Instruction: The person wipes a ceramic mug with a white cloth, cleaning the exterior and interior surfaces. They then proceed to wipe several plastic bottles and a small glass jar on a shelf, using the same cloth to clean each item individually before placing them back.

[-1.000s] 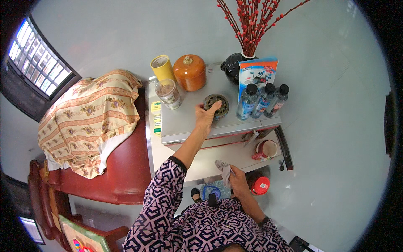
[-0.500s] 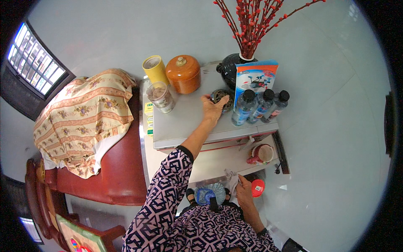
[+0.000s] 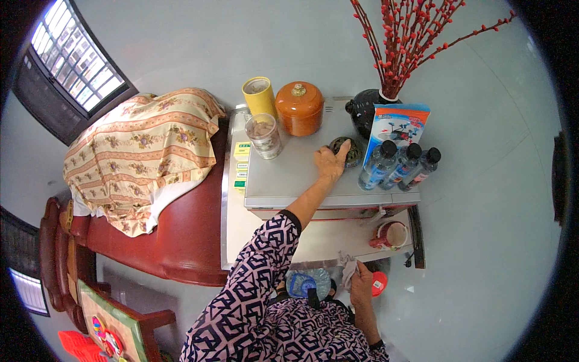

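Note:
My left hand (image 3: 332,163) reaches across the grey cabinet top (image 3: 295,175), closed round the left side of a small dark round pot with a patterned top (image 3: 347,152). Its thumb lies over the top; some fingers are hidden. Close to my body, in front of the cabinet, my right hand (image 3: 362,286) pinches a crumpled grey cloth (image 3: 348,273). Just right of the pot stand several clear bottles with black caps (image 3: 381,166). A blue and orange packet (image 3: 395,123) leans behind them, beside a black vase (image 3: 365,111) of red-budded branches (image 3: 404,51).
An orange lidded jar (image 3: 299,111), a yellow canister (image 3: 259,96) and a clear tumbler (image 3: 265,137) stand at the left. On the lower shelf sits a red mug (image 3: 390,235). A red sofa (image 3: 169,247) under a floral cloth (image 3: 139,145) flanks the cabinet.
The whole view has shifted, so the cabinet and its things sit farther right in the picture. My left hand stays on the dark pot, and my right hand still holds the cloth.

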`<state>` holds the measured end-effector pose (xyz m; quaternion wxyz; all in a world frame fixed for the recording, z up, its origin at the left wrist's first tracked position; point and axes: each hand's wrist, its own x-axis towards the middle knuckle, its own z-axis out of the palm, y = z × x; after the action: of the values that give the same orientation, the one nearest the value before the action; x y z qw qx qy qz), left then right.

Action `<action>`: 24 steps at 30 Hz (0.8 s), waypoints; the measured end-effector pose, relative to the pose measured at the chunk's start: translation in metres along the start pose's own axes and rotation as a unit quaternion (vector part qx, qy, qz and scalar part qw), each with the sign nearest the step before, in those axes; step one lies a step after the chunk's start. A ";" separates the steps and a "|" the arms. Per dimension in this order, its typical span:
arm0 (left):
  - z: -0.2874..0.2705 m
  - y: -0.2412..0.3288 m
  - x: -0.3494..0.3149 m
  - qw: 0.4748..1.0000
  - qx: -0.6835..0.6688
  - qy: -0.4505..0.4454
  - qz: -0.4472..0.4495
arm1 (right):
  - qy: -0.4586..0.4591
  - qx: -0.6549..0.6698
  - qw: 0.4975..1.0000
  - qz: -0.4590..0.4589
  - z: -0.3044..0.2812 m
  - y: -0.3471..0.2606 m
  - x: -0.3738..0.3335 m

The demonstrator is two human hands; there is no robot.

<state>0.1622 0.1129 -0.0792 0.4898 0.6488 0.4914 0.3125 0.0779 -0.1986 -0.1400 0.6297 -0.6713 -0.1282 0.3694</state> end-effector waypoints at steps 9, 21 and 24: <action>-0.048 -0.035 -0.027 0.972 -0.097 0.173 0.123 | -0.013 -0.017 1.000 0.000 0.009 0.008 0.002; -0.181 -0.030 0.043 0.932 0.117 0.226 0.257 | -0.019 0.058 0.998 0.012 0.032 0.006 -0.025; -0.183 -0.021 0.031 0.940 0.035 0.237 0.241 | -0.006 -0.008 1.000 -0.010 0.036 0.003 -0.028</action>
<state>0.0022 0.2029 -0.0421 0.2462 0.6717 0.4328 0.5486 0.0339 -0.1898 -0.1310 0.6272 -0.6725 -0.1419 0.3663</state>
